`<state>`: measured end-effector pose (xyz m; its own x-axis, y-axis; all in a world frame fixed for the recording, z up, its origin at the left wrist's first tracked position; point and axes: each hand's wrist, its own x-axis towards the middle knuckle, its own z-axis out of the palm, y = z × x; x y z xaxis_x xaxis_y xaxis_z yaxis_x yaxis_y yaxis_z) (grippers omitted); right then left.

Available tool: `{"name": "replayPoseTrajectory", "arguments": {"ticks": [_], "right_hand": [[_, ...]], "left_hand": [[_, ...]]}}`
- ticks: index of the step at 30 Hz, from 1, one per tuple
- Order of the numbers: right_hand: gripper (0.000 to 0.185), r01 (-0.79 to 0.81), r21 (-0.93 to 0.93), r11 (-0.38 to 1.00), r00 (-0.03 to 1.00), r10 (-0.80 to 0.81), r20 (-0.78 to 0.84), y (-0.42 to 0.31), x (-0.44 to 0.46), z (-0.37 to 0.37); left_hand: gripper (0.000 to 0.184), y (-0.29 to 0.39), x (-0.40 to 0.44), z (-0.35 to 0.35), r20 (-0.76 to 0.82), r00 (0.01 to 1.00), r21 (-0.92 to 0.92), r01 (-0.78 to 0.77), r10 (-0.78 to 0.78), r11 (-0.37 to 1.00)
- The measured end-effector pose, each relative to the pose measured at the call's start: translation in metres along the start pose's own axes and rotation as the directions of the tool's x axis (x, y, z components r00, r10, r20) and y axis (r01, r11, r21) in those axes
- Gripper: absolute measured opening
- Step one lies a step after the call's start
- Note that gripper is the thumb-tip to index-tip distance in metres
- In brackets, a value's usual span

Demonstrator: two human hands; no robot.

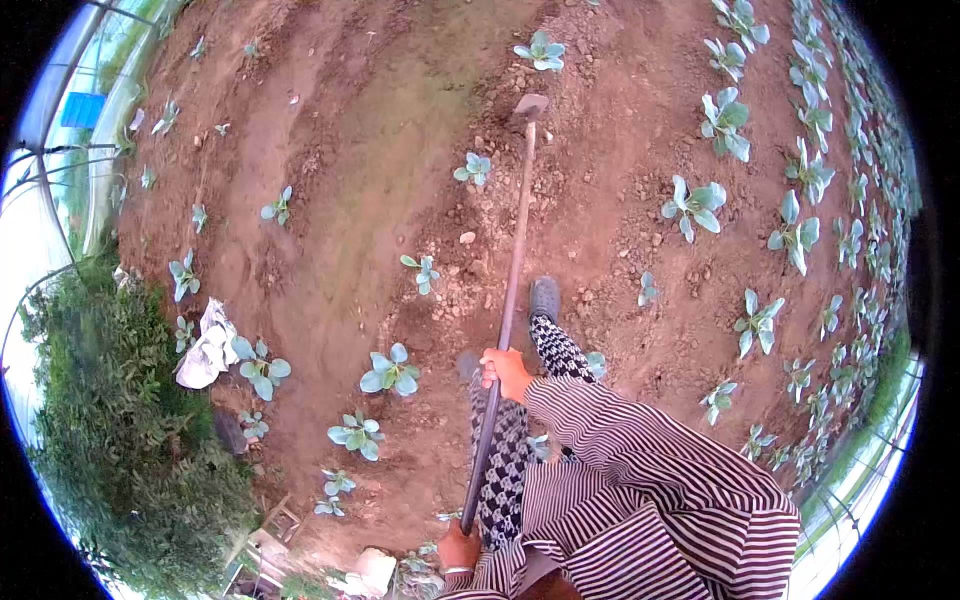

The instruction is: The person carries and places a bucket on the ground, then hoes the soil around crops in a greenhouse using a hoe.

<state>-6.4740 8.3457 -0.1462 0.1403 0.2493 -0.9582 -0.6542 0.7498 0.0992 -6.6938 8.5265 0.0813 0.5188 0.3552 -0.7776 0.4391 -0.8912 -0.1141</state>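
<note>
Nearest, the left hand (459, 548) is wrapped around the butt of a long-handled hoe with a straight, round, brown shaft (519, 230), wooden by the look of it. Farther up, the right hand (510, 374) grasps the same shaft, fingers curled tightly around it. The tool lies between the hands and reaches well ahead of them.

The shaft looks stiff and smooth, darker by the hands and paler beyond. It should feel moderately heavy and somewhat blade-heavy, so a wide-spaced hold at the butt and partway up suits it; dusty or damp palms could slip.

A creased black-and-white striped sleeve (660, 430) runs back from the right hand, and soft black-and-white patterned trousers (503, 470) show beside the shaft. Just beyond the right hand, to its right, is a rounded grey clog (545, 296).

Left of the right hand grows a blue-green, broad-leaved seedling (389, 370), its leaves likely tender; a crumpled white sheet (207, 345) lies well to the left.

Far ahead of both hands, the small, flat, metal-looking blade (532, 104) meets crumbly reddish-brown soil (620, 130); how deep its edge sits, I cannot tell.
</note>
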Motion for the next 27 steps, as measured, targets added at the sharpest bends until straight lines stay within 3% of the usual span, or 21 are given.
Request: {"name": "replayPoseTrajectory", "arguments": {"ticks": [3,4,5,7,10,12,14,17,18,19,20,21,23,25,27], "right_hand": [[0.02,0.022,0.051,0.998,0.993,-0.028,0.112,-0.011,-0.015,0.006],[0.02,0.04,0.035,0.999,0.996,-0.043,0.078,-0.02,-0.022,0.012],[0.014,0.149,-0.01,0.989,0.985,-0.148,0.09,-0.027,-0.02,0.014],[0.014,0.213,-0.002,0.977,0.974,-0.212,0.079,-0.048,-0.017,0.018],[0.013,0.391,-0.182,0.902,0.919,-0.394,0.02,-0.081,0.014,0.026],[0.013,0.395,-0.153,0.906,0.919,-0.392,0.051,-0.091,0.054,0.021],[0.016,0.392,-0.094,0.915,0.917,-0.381,0.115,-0.084,0.104,0.003],[0.015,0.416,-0.231,0.88,0.907,-0.419,0.035,-0.047,0.1,-0.001],[0.012,0.416,-0.195,0.888,0.909,-0.407,0.085,-0.027,0.089,-0.008],[0.01,0.419,-0.155,0.895,0.906,-0.4,0.139,-0.01,0.077,-0.013],[0.011,0.305,-0.189,0.933,0.952,-0.29,0.102,0.001,0.056,-0.009],[0.012,0.186,-0.217,0.958,0.982,-0.177,0.059,0.007,0.033,-0.001],[0.02,-0.127,0.069,0.989,0.977,0.113,0.18,0.011,0.012,0.001],[0.026,-0.051,0.091,0.995,0.974,0.029,0.224,0.001,0.013,0.006],[0.027,0.012,0.144,0.989,0.934,-0.062,0.352,-0.032,0.021,0.012]], "left_hand": [[0.032,-0.003,0.005,0.005,-0.059,0.998,0.032,-0.007,0.009,0.999],[0.033,0.011,0.012,-0.003,-0.023,1.0,0.02,0.016,-0.015,1.0],[0.034,0.011,0.021,0.004,-0.019,0.999,-0.032,-0.029,0.028,0.999],[0.036,0.011,0.047,0.028,-0.017,0.993,-0.134,-0.12,0.119,0.984],[0.04,0.042,0.08,0.039,0.027,0.992,-0.26,-0.114,0.125,0.959],[0.041,0.067,0.097,0.03,0.08,0.99,-0.248,-0.089,0.112,0.965],[0.042,0.071,0.1,0.023,0.124,0.982,-0.28,-0.104,0.143,0.954],[0.042,0.036,0.087,0.03,0.274,0.951,-0.283,-0.061,0.142,0.957],[0.041,0.017,0.077,0.029,0.223,0.96,-0.325,-0.089,0.168,0.942],[0.04,0.013,0.065,0.016,0.261,0.962,-0.188,-0.029,0.079,0.982],[0.04,0.01,0.049,-0.002,0.286,0.958,-0.043,0.028,-0.015,0.999],[0.034,-0.003,0.037,-0.012,0.207,0.976,-0.157,-0.028,0.061,0.987],[0.036,-0.047,0.032,0.022,0.121,0.987,0.125,0.088,-0.104,0.988],[0.026,-0.035,0.044,0.01,-0.068,0.998,0.145,0.028,-0.018,0.989],[0.025,-0.018,0.071,-0.001,-0.136,0.987,0.149,-0.066,0.086,0.987]]}}
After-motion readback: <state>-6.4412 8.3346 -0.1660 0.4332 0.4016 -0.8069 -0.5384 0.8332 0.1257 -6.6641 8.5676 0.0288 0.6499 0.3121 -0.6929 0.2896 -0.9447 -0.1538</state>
